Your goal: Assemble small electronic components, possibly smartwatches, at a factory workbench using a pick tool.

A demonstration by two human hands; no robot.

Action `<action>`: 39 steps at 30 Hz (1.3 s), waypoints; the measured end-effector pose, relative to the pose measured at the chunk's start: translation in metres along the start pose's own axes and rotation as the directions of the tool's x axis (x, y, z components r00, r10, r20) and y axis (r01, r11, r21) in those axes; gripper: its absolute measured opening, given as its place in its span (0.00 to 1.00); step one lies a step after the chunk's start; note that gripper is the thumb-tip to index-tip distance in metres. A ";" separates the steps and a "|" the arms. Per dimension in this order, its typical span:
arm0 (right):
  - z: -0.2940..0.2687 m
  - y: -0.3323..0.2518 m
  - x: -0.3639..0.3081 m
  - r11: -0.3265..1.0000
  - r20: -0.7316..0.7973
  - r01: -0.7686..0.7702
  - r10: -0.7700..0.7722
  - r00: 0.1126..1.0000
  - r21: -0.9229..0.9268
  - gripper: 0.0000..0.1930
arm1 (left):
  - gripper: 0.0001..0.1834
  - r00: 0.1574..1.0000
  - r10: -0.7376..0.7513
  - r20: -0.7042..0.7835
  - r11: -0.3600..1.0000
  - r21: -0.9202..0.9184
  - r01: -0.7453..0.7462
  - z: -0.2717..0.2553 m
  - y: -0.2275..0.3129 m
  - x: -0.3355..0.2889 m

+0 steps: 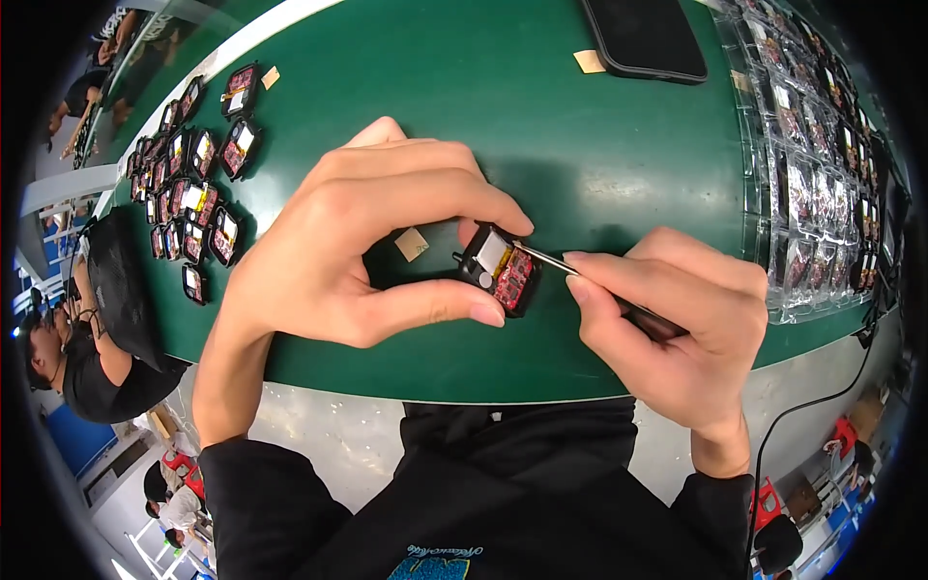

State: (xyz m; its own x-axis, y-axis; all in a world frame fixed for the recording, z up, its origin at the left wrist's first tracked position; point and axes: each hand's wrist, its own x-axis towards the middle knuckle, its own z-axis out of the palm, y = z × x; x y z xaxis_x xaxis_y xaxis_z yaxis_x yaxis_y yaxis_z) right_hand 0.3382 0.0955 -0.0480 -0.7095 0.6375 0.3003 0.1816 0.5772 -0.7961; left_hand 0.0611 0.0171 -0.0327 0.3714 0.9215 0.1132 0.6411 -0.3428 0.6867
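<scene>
Between the thumb and forefinger of my left hand (pixel 338 242) is a small black watch-like device case (pixel 523 302), tilted, its inside facing up. Inside it a red circuit board (pixel 513 278), a silvery battery (pixel 492 249) and a small round silver part (pixel 485 279) show. My right hand (pixel 677 319) grips slim dark tweezers (pixel 553 260) like a pen. Their metal tip touches the upper inside edge of the case, near the battery and the board. Whether the tip pinches anything is too small to tell. A small tan paper square (pixel 411 245) lies under my left hand's arch.
Several similar opened device cases (pixel 239 147) lie grouped at the left of the green table (pixel 628 174). Clear plastic trays (pixel 807 193) with more units fill the right side. A black phone (pixel 646 39) lies at the back. Other people (pixel 92 367) sit beyond the left edge.
</scene>
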 end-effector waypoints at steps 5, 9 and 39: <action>0.001 0.000 -0.001 1.000 -0.012 -0.002 0.002 1.000 -0.006 0.12 | 0.31 1.000 0.024 0.001 0.999 0.022 -0.024 0.000 0.002 0.001; 0.001 0.000 0.000 1.000 0.002 -0.010 0.010 1.000 0.005 0.12 | 0.30 0.999 0.051 0.004 0.997 0.064 -0.051 0.000 0.002 0.002; 0.001 0.002 -0.001 1.000 -0.012 0.014 -0.014 1.000 0.028 0.12 | 0.29 0.999 0.039 -0.013 0.997 0.067 -0.038 0.002 0.004 0.001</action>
State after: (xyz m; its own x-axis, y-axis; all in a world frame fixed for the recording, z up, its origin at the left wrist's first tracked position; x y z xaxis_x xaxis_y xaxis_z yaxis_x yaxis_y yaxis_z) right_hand 0.3383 0.0953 -0.0500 -0.7035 0.6356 0.3180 0.1522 0.5718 -0.8061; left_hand 0.0658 0.0164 -0.0312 0.3874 0.9098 0.1490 0.6702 -0.3890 0.6320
